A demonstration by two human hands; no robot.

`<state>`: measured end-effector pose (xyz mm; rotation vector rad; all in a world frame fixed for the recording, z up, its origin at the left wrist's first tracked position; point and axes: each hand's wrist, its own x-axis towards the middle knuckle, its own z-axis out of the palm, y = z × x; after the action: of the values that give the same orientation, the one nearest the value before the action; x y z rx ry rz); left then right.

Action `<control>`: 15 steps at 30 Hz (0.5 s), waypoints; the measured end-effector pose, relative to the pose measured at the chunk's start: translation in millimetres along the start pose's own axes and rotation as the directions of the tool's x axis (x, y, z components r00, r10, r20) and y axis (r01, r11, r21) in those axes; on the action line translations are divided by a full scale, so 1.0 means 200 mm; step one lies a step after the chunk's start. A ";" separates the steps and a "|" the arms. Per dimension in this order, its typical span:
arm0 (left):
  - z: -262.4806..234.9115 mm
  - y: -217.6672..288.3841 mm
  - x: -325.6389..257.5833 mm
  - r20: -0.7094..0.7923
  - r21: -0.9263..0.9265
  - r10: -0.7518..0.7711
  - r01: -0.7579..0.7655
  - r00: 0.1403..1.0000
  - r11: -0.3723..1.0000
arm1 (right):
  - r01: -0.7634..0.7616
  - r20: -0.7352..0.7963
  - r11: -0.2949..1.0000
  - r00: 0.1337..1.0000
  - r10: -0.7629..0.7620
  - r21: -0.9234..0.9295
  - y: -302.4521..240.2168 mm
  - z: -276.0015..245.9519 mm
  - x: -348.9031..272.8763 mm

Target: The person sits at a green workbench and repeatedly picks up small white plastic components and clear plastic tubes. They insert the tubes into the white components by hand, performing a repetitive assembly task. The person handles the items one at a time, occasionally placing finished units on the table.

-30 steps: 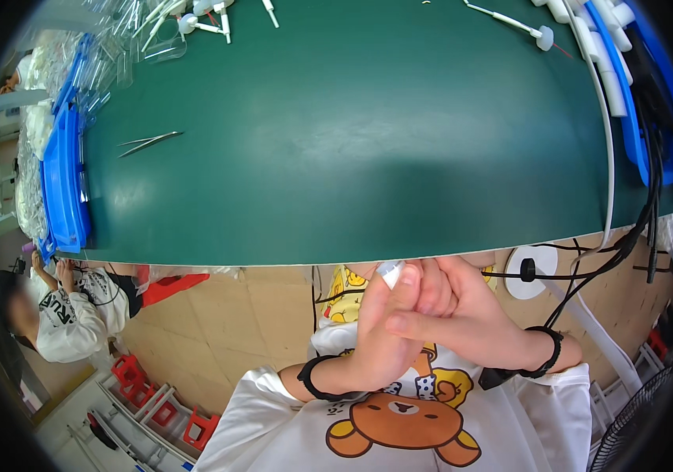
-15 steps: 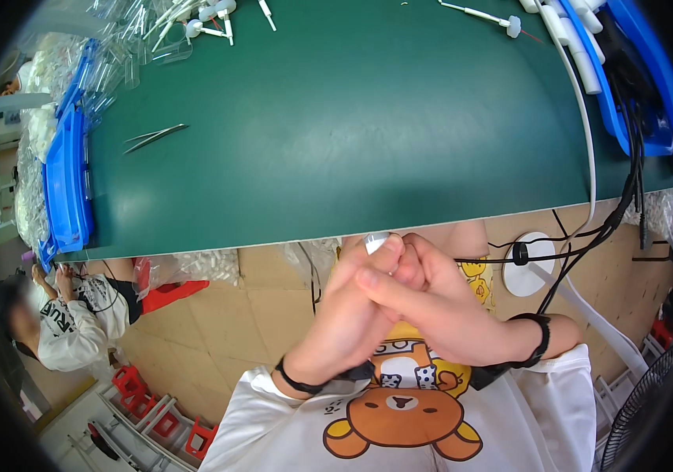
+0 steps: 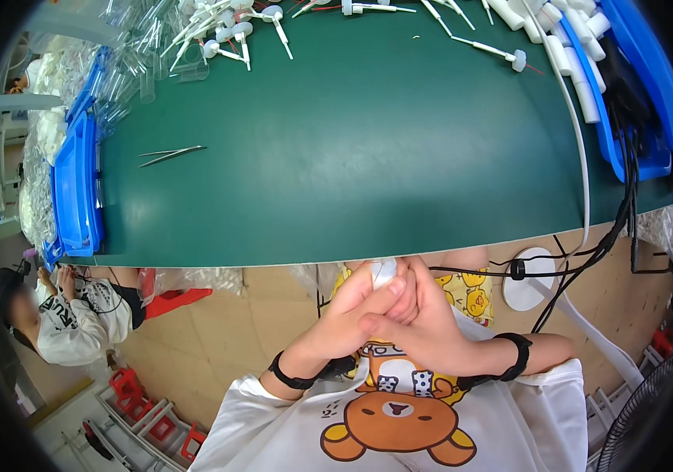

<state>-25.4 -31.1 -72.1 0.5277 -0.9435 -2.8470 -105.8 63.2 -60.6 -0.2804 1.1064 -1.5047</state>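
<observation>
My left hand (image 3: pixel 342 318) and my right hand (image 3: pixel 428 330) are clasped against each other, just below the table's near edge and in front of my chest. A small white plastic piece (image 3: pixel 383 270) with a rounded end sticks up at the far side of the clasp. My left thumb and fingers close around it. The fingers of my right hand are curled in beside it, with the right thumb lying across toward the left palm. What lies inside the right hand is hidden, as is the lower part of the white piece.
Tweezers (image 3: pixel 172 155) lie on the green table (image 3: pixel 336 173), left of middle. Thin white parts with round heads (image 3: pixel 272 14) are scattered at the back beside clear tubes (image 3: pixel 147 85). Blue trays (image 3: pixel 77 189) flank both sides; white tubes (image 3: pixel 584 101) and black cables (image 3: pixel 627 173) are right. A person (image 3: pixel 77 315) sits left.
My clasped hands have shifted slightly toward me, and more of the white piece now shows above them. The view has tilted, so the table's things appear lower.
</observation>
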 end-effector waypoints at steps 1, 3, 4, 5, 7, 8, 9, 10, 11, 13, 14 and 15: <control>0.00 0.00 0.00 -0.003 -0.014 -0.009 0.009 1.000 1.000 | 0.016 -0.016 1.000 1.000 -0.016 -0.003 -0.01 0.01 0.01; 0.00 0.00 0.00 -0.009 -0.041 -0.028 0.028 1.000 0.999 | -0.035 -0.005 0.999 0.999 0.035 -0.007 -0.02 -0.01 0.00; 0.00 0.00 0.00 -0.015 -0.072 -0.025 0.024 1.000 0.997 | -0.060 0.001 0.998 0.998 0.060 -0.008 -0.02 -0.01 0.00; 0.02 -0.01 0.00 -0.021 -0.102 -0.022 0.020 1.000 0.995 | -0.060 -0.002 0.998 0.998 0.060 -0.014 -0.03 -0.01 0.01; 0.03 -0.02 0.01 -0.024 -0.148 -0.003 -0.001 1.000 0.989 | -0.058 -0.015 0.998 0.998 0.058 -0.031 -0.04 -0.02 0.01; 0.03 -0.03 0.01 -0.025 -0.161 0.013 -0.017 1.000 0.987 | -0.093 0.015 0.993 0.995 0.094 -0.066 -0.06 -0.03 0.01; 0.03 -0.04 0.02 -0.025 -0.170 0.035 -0.038 0.999 0.985 | -0.122 0.048 0.987 0.991 0.127 -0.105 -0.08 -0.06 0.02; 0.04 -0.05 0.02 -0.030 -0.155 0.056 -0.060 0.998 0.986 | -0.149 0.078 0.978 0.984 0.162 -0.145 -0.10 -0.07 0.03; 0.04 -0.06 0.03 -0.036 -0.141 0.077 -0.081 0.996 0.987 | -0.153 0.090 0.976 0.982 0.168 -0.155 -0.11 -0.08 0.05; 0.04 -0.06 0.03 -0.050 -0.123 0.094 -0.100 0.994 0.987 | -0.144 0.119 0.972 0.979 0.168 -0.183 -0.13 -0.09 0.06; 0.04 -0.06 0.03 -0.064 -0.125 0.086 -0.093 0.994 0.988 | -0.116 0.103 0.979 0.986 0.134 -0.166 -0.12 -0.08 0.05; 0.04 -0.06 0.02 -0.078 -0.120 0.081 -0.090 0.994 0.989 | -0.082 0.092 0.986 0.991 0.096 -0.148 -0.10 -0.07 0.05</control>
<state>-32.7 -18.4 -73.9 0.5594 -0.7538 -2.7666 -131.2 57.8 -56.2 -0.3962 1.1357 -1.3205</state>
